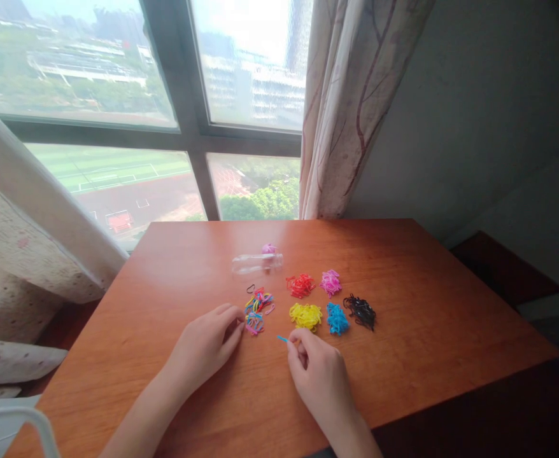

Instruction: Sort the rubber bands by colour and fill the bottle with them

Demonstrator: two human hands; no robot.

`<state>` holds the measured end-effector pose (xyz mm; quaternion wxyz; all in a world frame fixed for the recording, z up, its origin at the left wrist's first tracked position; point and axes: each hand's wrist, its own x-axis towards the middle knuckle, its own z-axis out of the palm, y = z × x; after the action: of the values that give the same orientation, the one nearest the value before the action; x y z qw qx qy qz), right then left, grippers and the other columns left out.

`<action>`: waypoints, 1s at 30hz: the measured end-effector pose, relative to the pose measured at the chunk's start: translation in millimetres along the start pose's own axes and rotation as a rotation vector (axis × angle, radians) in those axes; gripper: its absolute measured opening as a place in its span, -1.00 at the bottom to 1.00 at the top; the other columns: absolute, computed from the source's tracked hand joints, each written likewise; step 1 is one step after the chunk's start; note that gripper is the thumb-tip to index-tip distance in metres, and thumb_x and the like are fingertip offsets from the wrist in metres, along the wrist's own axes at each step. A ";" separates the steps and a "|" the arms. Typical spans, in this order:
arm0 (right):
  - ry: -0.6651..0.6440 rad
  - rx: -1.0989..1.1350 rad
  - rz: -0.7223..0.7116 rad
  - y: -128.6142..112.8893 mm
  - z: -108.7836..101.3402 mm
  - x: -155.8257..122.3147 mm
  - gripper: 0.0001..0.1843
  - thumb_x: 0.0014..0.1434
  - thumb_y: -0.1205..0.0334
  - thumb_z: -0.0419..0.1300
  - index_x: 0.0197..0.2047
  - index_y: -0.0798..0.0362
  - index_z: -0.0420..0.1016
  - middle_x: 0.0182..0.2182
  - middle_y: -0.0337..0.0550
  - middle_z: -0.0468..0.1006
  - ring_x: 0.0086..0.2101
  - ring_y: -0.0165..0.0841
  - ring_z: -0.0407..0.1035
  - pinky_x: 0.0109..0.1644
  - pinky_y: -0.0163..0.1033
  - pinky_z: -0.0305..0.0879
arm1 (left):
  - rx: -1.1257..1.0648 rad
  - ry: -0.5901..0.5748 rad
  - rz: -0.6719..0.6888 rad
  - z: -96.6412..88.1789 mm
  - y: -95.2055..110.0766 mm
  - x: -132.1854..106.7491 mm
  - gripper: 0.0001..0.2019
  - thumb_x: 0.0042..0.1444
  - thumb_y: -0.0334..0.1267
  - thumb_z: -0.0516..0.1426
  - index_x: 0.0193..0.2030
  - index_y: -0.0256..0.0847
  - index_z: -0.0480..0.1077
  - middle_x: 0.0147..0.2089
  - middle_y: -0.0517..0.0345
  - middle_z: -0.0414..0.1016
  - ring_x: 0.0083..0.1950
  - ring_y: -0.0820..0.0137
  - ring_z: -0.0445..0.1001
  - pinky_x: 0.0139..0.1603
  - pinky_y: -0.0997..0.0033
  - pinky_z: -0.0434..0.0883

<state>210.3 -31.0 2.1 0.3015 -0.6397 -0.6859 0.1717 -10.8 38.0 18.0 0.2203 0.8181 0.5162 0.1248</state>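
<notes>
My left hand (pixel 206 346) rests on the wooden table (pixel 165 267), fingers loosely curled, fingertips touching a mixed pile of coloured rubber bands (pixel 257 310). My right hand (pixel 318 372) pinches a small blue rubber band (pixel 282 339) just above the table. Beyond it lie sorted heaps: yellow (pixel 305 315), blue (pixel 337 319), black (pixel 360 311), red (pixel 300 285) and pink (pixel 330 282).
A clear plastic bottle (pixel 256 263) lies on its side behind the piles, a pink cap (pixel 268 249) beside it. A window and curtain (pixel 351 108) stand behind the table. A bed or cushion (pixel 7 299) is at the left.
</notes>
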 end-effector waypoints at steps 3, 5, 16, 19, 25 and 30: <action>0.076 0.007 0.051 15.2 -15.3 -2.8 -0.79 0.31 0.22 0.03 -0.32 0.00 0.43 -0.57 -0.31 0.43 -0.55 -0.42 0.34 -0.40 -0.35 0.08 | 0.007 -0.011 -0.007 -0.6 -0.3 0.3 -0.78 0.28 -0.23 -0.05 -0.19 -0.10 0.42 -0.18 0.13 0.53 -0.20 0.30 0.50 -0.22 0.41 0.34; 0.124 -0.020 0.092 28.1 -26.1 -2.3 -0.78 0.31 0.17 0.03 -0.31 0.00 0.44 -0.58 -0.31 0.42 -0.56 -0.41 0.33 -0.41 -0.35 0.09 | 0.007 -0.018 -0.010 -0.5 -0.7 0.8 -0.78 0.29 -0.22 -0.05 -0.19 -0.10 0.42 -0.17 0.13 0.54 -0.19 0.30 0.50 -0.22 0.40 0.33; 0.254 -0.181 0.219 77.1 -51.2 7.1 -0.70 0.27 0.04 0.04 -0.31 0.01 0.50 -0.61 -0.26 0.42 -0.57 -0.37 0.34 -0.44 -0.32 0.12 | 0.028 -0.027 -0.009 0.7 -1.2 2.2 -0.77 0.29 -0.21 -0.05 -0.19 -0.10 0.43 -0.19 0.13 0.53 -0.20 0.29 0.49 -0.22 0.39 0.33; 0.241 -0.189 0.226 78.6 -50.1 7.7 -0.68 0.28 0.03 0.03 -0.31 0.01 0.51 -0.60 -0.25 0.42 -0.56 -0.36 0.35 -0.44 -0.32 0.12 | 0.023 -0.018 -0.004 0.2 -0.5 2.2 -0.77 0.29 -0.22 -0.05 -0.20 -0.10 0.43 -0.20 0.12 0.53 -0.21 0.29 0.49 -0.22 0.40 0.33; 0.246 -0.201 0.228 81.1 -48.5 9.0 -0.65 0.28 0.02 0.01 -0.30 0.01 0.54 -0.59 -0.21 0.46 -0.55 -0.33 0.36 -0.43 -0.31 0.13 | 0.004 0.001 0.008 0.1 -1.2 1.2 -0.78 0.28 -0.22 -0.04 -0.20 -0.10 0.44 -0.21 0.14 0.53 -0.22 0.31 0.49 -0.24 0.42 0.33; 0.230 -0.172 0.255 82.6 -51.1 10.1 -0.67 0.27 0.04 0.02 -0.25 0.00 0.56 -0.53 -0.17 0.54 -0.50 -0.31 0.43 -0.41 -0.30 0.16 | 0.010 0.003 0.009 0.2 -0.6 2.0 -0.78 0.28 -0.22 -0.04 -0.21 -0.09 0.44 -0.21 0.14 0.54 -0.22 0.32 0.50 -0.25 0.43 0.33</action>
<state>306.6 -18.6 -8.5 0.2981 -0.7601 -0.5725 0.0750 -10.3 40.0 17.5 0.2151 0.8214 0.5134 0.1245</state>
